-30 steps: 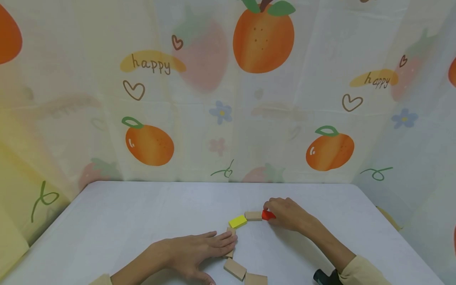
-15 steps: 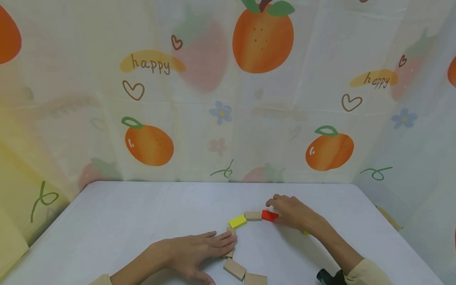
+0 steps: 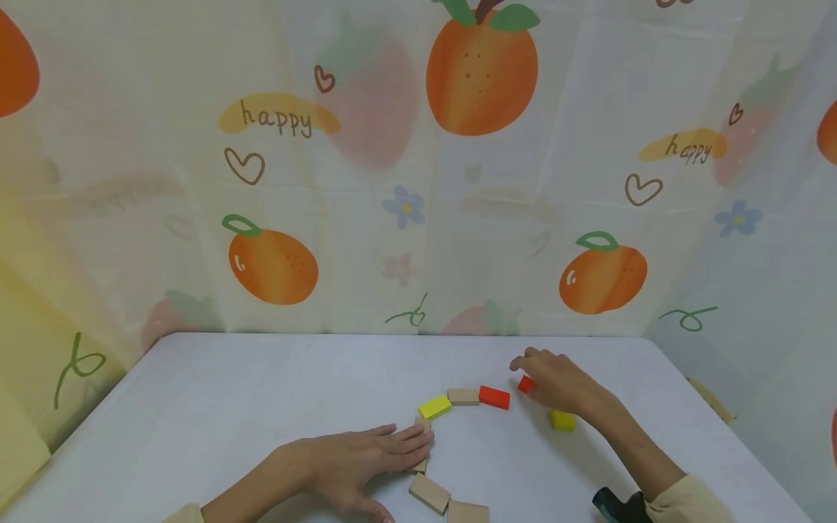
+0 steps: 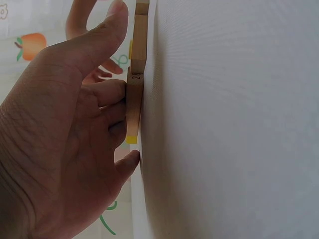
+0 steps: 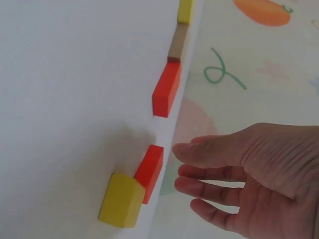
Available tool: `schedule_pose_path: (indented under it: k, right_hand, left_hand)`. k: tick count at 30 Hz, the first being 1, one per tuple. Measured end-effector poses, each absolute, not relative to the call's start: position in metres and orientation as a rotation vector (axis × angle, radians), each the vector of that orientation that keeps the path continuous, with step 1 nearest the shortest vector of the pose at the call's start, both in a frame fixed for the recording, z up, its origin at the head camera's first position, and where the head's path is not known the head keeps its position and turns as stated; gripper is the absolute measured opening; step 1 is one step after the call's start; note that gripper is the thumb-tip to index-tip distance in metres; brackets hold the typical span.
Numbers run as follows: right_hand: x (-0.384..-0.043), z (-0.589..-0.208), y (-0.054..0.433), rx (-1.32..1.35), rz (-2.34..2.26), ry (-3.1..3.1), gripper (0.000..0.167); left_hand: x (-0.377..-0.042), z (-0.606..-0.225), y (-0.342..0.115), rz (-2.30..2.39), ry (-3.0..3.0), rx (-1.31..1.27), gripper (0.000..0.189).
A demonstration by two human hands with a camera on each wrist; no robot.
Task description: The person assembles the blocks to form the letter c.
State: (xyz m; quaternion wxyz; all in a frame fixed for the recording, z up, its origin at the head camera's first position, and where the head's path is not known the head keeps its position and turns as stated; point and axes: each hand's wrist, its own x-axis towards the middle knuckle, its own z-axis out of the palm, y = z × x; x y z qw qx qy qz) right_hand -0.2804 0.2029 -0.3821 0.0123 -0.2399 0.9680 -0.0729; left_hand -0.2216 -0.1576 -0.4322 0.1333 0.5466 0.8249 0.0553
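My left hand (image 3: 366,457) lies with extended fingers on a plain wooden block (image 4: 133,102) of a curved row. A yellow block (image 3: 434,407), another plain block (image 3: 463,396) and a red block (image 3: 494,397) continue that row, end to end. Apart from it, to the right, a second red block (image 3: 526,384) sits partly hidden by my right hand (image 3: 556,378). The right wrist view shows this red block (image 5: 149,174) beside a loose yellow block (image 5: 120,201). There the right hand's fingers are loosely bent beside them, holding nothing.
Two more plain blocks (image 3: 429,494) run along the near end of the row. A dark object (image 3: 617,505) is by the right sleeve. Behind the white table (image 3: 261,378) hangs a fruit-print curtain (image 3: 366,240).
My right hand has let go of the red block at the row's end and moved right to the second red block. The loose yellow block has come into view. The left hand stays put.
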Motion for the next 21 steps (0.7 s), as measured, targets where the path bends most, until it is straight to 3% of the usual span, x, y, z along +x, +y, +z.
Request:
schedule_pose_path:
  k: [21]
  right_hand:
    - [-0.287, -0.401, 0.214, -0.533, -0.232, 3.003, 0.042]
  left_hand:
    - [-0.221, -0.433, -0.158, 0.173, 2.388, 1.585, 0.086]
